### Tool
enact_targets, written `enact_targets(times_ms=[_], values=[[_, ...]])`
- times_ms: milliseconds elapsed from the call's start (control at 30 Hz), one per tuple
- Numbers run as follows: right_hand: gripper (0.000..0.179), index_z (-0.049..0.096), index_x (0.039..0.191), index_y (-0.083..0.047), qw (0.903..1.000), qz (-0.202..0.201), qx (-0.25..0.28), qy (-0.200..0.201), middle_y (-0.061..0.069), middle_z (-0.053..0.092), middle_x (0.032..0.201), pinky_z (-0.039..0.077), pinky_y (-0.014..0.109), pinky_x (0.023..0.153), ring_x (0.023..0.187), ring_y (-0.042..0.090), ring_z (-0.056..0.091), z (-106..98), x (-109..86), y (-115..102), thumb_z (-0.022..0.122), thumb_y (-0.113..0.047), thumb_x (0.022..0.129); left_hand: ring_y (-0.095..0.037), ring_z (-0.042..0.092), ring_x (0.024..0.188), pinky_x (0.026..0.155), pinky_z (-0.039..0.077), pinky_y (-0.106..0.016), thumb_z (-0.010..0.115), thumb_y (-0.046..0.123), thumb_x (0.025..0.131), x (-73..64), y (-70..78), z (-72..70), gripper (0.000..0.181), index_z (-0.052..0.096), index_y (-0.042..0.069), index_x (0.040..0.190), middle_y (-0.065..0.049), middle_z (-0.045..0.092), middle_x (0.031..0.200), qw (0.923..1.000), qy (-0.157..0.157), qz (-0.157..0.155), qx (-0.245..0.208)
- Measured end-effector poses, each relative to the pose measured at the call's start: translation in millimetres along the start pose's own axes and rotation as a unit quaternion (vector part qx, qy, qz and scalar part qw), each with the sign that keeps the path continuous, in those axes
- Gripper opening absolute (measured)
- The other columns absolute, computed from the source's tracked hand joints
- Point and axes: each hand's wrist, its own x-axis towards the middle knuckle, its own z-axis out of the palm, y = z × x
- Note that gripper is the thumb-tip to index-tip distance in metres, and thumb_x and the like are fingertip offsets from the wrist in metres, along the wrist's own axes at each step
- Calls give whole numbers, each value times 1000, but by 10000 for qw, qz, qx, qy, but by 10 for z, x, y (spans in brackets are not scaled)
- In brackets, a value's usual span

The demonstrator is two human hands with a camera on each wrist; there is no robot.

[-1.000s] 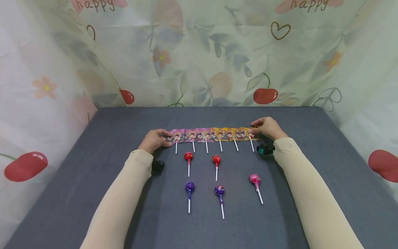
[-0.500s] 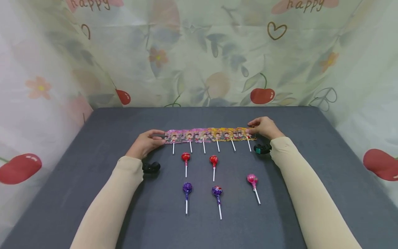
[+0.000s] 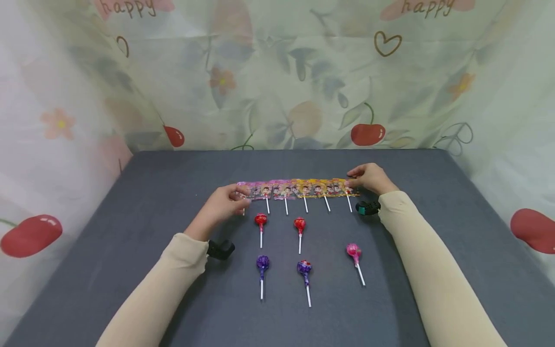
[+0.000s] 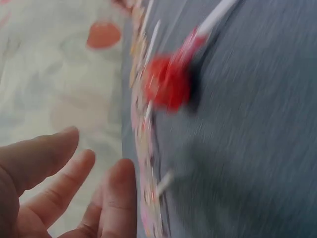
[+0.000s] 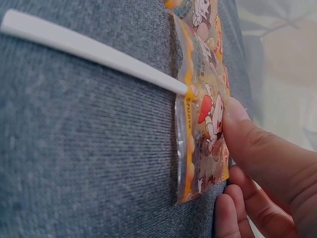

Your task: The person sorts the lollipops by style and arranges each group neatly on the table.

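Pink-wrapped flat lollipops (image 3: pixel 284 189) and yellow-wrapped flat lollipops (image 3: pixel 318 188) form one row across the table, sticks toward me. Over the row's left end is my left hand (image 3: pixel 222 206), partly covering the leftmost pink packet. In the left wrist view its fingers (image 4: pixel 119 198) are spread, with nothing between them and the thumb. At the other end, my right hand (image 3: pixel 372 179) pinches the edge of the last yellow-wrapped lollipop (image 5: pixel 210 124). Its thumb lies on the wrapper, with the other fingers partly hidden beyond the edge.
Nearer me lie two red ball lollipops, a left one (image 3: pixel 260 219) and a right one (image 3: pixel 299 225). Closer still are two purple ones, left (image 3: pixel 262 262) and right (image 3: pixel 305 267), and a pink one (image 3: pixel 353 250). A printed curtain (image 3: pixel 269 86) stands behind the grey table (image 3: pixel 173 173).
My left hand first shifted left at the row's end, then came off it and moved right and nearer me, over the leftmost packet. The right hand and the lollipops have kept their places.
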Motion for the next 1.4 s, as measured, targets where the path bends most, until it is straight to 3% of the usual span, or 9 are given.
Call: enact_targets(times_ms=[167, 433, 567, 733, 967, 1133, 1400], values=[[42, 60, 125, 1, 10000, -27, 23, -14, 24, 58, 126, 45, 48, 95, 108, 34, 58, 24, 19, -10, 69, -20, 90, -17, 60, 71, 63, 44, -28, 72, 22, 87, -78, 64, 187, 31, 63, 8, 115, -7, 65, 88, 9954, -160, 223, 922], [40, 60, 126, 0, 10000, 65, -19, -9, 23, 57, 126, 43, 48, 98, 110, 34, 55, 48, 51, -27, 68, -20, 91, -13, 57, 62, 55, 43, -26, 74, 15, 86, -115, 39, 384, 22, 65, 7, 104, -5, 64, 76, 9901, -196, 372, 1342], [41, 60, 126, 0, 10000, 70, -14, -13, 23, 57, 127, 43, 49, 98, 110, 34, 56, 49, 54, -30, 68, -20, 91, -13, 60, 63, 55, 43, -25, 72, 14, 87, -126, 37, 412, 15, 65, 8, 99, -4, 64, 75, 9922, -173, 299, 1198], [40, 61, 125, 0, 10000, 58, 1, 11, 23, 57, 126, 42, 49, 98, 110, 34, 56, 26, 36, -20, 68, -20, 91, -14, 63, 67, 61, 49, -28, 72, 18, 88, -137, 80, 422, 16, 65, 10, 99, -5, 62, 80, 9978, -326, 131, 558], [41, 60, 126, 0, 9999, 93, 49, 15, 24, 57, 127, 42, 50, 100, 111, 35, 56, 9, 22, 4, 68, -20, 91, -13, 61, 72, 68, 53, -28, 70, 9, 88, -140, 60, 484, 18, 64, 3, 104, -10, 65, 90, 9958, -788, 430, -164], [41, 60, 125, 0, 9999, 133, 23, 27, 23, 57, 127, 40, 50, 101, 112, 35, 54, 6, 26, 7, 69, -20, 91, -12, 61, 74, 70, 53, -28, 70, 8, 88, -143, 22, 518, 17, 65, 4, 104, -9, 66, 92, 9946, -936, 398, -185], [42, 61, 125, 0, 9999, 140, -48, 59, 22, 58, 125, 40, 49, 101, 112, 34, 52, 2, 47, 20, 70, -21, 90, -10, 61, 71, 67, 52, -25, 72, 12, 87, -107, -30, 554, 14, 66, 10, 99, -4, 64, 85, 9928, -954, 660, 299]])
